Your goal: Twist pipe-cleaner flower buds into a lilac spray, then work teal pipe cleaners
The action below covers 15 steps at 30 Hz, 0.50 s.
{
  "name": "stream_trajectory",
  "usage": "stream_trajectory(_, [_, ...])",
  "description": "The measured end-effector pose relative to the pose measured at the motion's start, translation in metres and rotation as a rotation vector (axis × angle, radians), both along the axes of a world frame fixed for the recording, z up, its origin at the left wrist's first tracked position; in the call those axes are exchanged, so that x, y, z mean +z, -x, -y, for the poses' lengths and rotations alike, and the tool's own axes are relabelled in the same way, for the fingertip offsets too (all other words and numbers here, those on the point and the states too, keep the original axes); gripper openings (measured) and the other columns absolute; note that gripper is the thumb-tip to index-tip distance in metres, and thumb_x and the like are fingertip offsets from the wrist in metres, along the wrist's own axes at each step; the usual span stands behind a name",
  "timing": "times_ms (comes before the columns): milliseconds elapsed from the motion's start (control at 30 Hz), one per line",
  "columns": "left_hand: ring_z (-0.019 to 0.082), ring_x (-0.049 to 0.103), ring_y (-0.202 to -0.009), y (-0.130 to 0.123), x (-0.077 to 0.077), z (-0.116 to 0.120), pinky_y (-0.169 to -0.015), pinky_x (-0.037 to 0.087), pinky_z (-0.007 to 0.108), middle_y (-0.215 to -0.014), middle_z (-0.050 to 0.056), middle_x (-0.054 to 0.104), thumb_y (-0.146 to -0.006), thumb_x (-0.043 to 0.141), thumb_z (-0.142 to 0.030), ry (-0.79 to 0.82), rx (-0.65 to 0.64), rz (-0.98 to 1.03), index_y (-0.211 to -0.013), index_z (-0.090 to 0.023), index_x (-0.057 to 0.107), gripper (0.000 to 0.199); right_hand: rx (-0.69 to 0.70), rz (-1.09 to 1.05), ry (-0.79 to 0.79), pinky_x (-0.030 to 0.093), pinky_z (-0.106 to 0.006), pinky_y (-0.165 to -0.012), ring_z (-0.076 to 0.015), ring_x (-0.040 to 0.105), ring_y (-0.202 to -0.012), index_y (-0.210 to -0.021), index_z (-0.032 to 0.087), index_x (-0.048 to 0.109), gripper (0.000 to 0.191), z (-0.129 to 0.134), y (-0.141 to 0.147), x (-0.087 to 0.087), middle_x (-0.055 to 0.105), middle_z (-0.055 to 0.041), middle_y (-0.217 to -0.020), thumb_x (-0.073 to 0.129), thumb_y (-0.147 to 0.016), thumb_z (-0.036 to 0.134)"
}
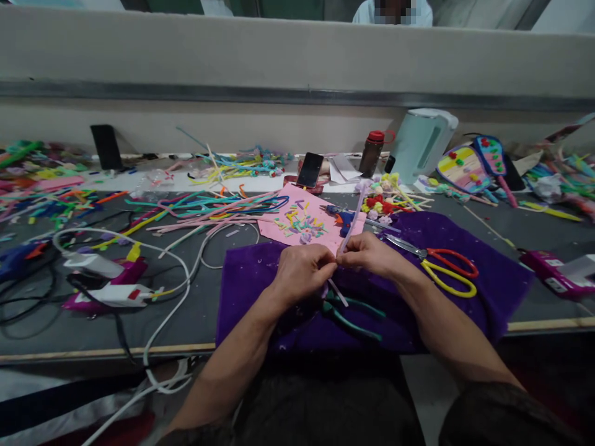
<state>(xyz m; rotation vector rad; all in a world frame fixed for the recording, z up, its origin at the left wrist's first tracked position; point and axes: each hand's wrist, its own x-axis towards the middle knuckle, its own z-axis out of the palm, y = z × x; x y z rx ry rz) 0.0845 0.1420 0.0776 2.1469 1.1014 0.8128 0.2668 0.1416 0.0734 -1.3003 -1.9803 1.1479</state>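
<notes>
Both hands meet over a purple cloth (251,291). My right hand (365,254) pinches a pale lilac pipe cleaner (357,214) that sticks up past the fingertips. My left hand (302,269) is closed at the lower part of the same piece, its fingertips touching those of my right hand. A pale stem end (338,293) pokes out below the fingers. Green-handled pliers (353,319) lie under the hands. Scissors (449,272) with red and yellow handles rest to the right. Beyond the hands, a pink sheet (325,229) carries small coloured cut pieces.
Long pipe cleaners (223,207) lie left of the pink sheet; a blue glue gun (344,222) lies on it. White cables (186,272) and power strips (106,297) are at left. A phone (310,170), bottle (370,155) and kettle (421,145) stand behind. A person (362,12) is beyond the partition.
</notes>
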Motion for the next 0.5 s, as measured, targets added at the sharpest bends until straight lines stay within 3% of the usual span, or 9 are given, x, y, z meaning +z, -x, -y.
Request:
stream_trajectory(67, [0.011,0.049,-0.057,0.0,-0.001,-0.003,-0.053,0.033,0.021,-0.062,0.001,0.06,-0.066,0.06,-0.027,0.138,-0.002,0.094,-0.068,-0.017,0.065,0.011,-0.023,0.057,-0.164,0.037,-0.022,-0.051,-0.0111,0.049,-0.054,-0.073,0.012,0.061,0.018,0.003,-0.003,0.006,0.055,-0.0009,-0.061,0.052,-0.073,0.028])
stream_trajectory(200, [0.008,0.044,-0.048,0.002,-0.002,-0.01,-0.048,0.033,0.02,-0.054,-0.001,0.053,-0.064,0.063,-0.031,0.474,-0.031,0.396,-0.068,-0.013,0.061,0.019,-0.198,0.163,-0.82,0.04,-0.034,-0.076,-0.0223,0.054,-0.09,-0.096,0.017,0.059,0.032,0.016,-0.009,0.022,0.061,-0.0085,-0.095,0.06,-0.071,0.037])
stream_trajectory(267, [0.007,0.044,-0.046,0.003,-0.001,-0.013,-0.047,0.033,0.02,-0.052,-0.001,0.052,-0.063,0.065,-0.031,0.579,-0.026,0.507,-0.07,-0.012,0.061,0.021,-0.213,0.204,-1.031,0.037,-0.038,-0.082,-0.0244,0.052,-0.098,-0.104,0.02,0.056,0.038,0.022,-0.009,0.025,0.06,-0.0093,-0.103,0.061,-0.071,0.037])
stream_trajectory(367, [0.006,0.042,-0.045,0.004,0.0,-0.015,-0.045,0.031,0.019,-0.051,-0.002,0.051,-0.062,0.065,-0.028,0.651,-0.056,0.542,-0.067,-0.011,0.06,0.018,-0.147,0.303,-1.164,0.034,-0.039,-0.084,-0.0228,0.051,-0.099,-0.108,0.025,0.055,0.033,0.024,-0.005,0.021,0.06,-0.0066,-0.106,0.057,-0.076,0.031])
stream_trajectory(500, [0.004,0.038,-0.042,0.004,-0.003,-0.017,-0.044,0.027,0.019,-0.046,-0.003,0.047,-0.061,0.062,-0.021,0.7,-0.128,0.519,-0.058,-0.01,0.057,0.012,-0.032,0.432,-1.198,0.032,-0.038,-0.085,-0.0203,0.048,-0.103,-0.11,0.027,0.054,0.029,0.018,0.003,0.012,0.059,-0.004,-0.11,0.049,-0.082,0.019])
